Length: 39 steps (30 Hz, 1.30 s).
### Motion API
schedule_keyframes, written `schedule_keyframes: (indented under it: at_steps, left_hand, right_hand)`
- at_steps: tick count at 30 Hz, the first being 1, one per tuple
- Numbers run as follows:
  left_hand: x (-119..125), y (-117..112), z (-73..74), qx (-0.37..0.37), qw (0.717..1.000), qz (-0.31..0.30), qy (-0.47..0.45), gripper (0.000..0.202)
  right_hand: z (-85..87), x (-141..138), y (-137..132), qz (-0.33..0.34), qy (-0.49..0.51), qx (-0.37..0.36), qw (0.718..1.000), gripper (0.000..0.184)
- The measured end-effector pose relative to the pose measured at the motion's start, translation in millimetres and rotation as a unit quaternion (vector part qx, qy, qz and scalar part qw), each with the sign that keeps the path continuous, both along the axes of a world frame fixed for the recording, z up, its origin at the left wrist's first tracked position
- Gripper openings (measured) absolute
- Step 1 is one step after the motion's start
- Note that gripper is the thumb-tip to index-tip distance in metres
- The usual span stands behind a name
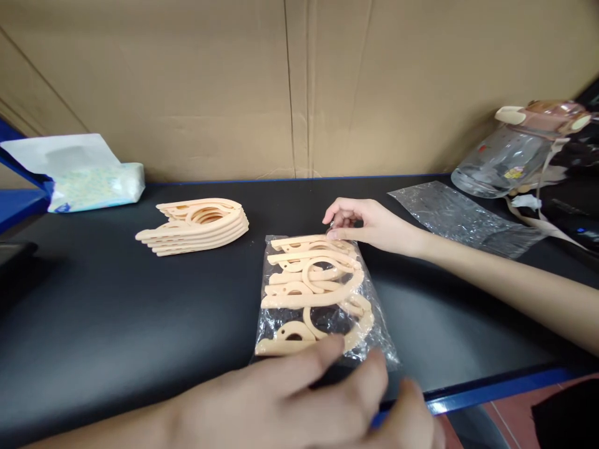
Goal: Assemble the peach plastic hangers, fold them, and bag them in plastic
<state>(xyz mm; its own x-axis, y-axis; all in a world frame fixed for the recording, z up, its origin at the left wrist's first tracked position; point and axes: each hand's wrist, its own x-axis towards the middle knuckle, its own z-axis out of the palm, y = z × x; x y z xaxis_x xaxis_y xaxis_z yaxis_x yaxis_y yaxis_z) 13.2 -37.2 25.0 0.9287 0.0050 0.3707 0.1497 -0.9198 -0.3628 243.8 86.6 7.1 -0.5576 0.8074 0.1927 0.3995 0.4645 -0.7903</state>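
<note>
A clear plastic bag (381, 340) of beige folding hangers (311, 299) lies flat on the black table. At the bag's far edge is my right hand (365, 227), its fingers curled and its thumb against the plastic, apparently pinching the edge. My left hand (309, 399), slightly blurred, hovers over the near edge with its fingers spread and nothing in them. It hides the bag's near border. To the left sits a neat stack of similar folded hangers (201, 227), outside any bag.
A loose clear plastic bag (461, 215) lies at the right, in front of a transparent bottle (510, 153) with a strap. A tissue pack (96, 184) rests at the back left. Brown cardboard (210, 93) rises behind the table (140, 318), whose blue front edge shows at lower right.
</note>
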Motion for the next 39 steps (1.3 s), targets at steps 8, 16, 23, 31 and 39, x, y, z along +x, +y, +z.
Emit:
schedule_keyframes:
  at_steps: [8,16,23,31,39]
  left_hand:
    - [10,10,-14.4,-0.006,0.994,0.088,-0.058,0.024]
    - [6,5,-17.1,-0.010,0.997,0.068,-0.026,0.021]
    - [4,-3,-14.7,0.007,0.995,0.095,0.030,0.034]
    - [-2,-6,-16.2,-0.011,0.992,0.121,0.037,0.027]
    - [-5,-5,-17.8,-0.020,0.997,0.073,0.017,0.029]
  right_hand:
    - [-7.7,-4,-3,-0.026,0.009,0.052,0.998,0.027]
    - [-14.7,-7,-3,-0.053,-0.022,0.215,0.975,0.035]
    - [-7.5,-4,-13,-0.040,-0.191,0.344,0.919,0.021]
    - [8.7,-9,-30,-0.002,-0.277,0.271,0.922,0.058]
    - [9.8,-12,-34,-0.013,-0.290,0.185,0.939,0.067]
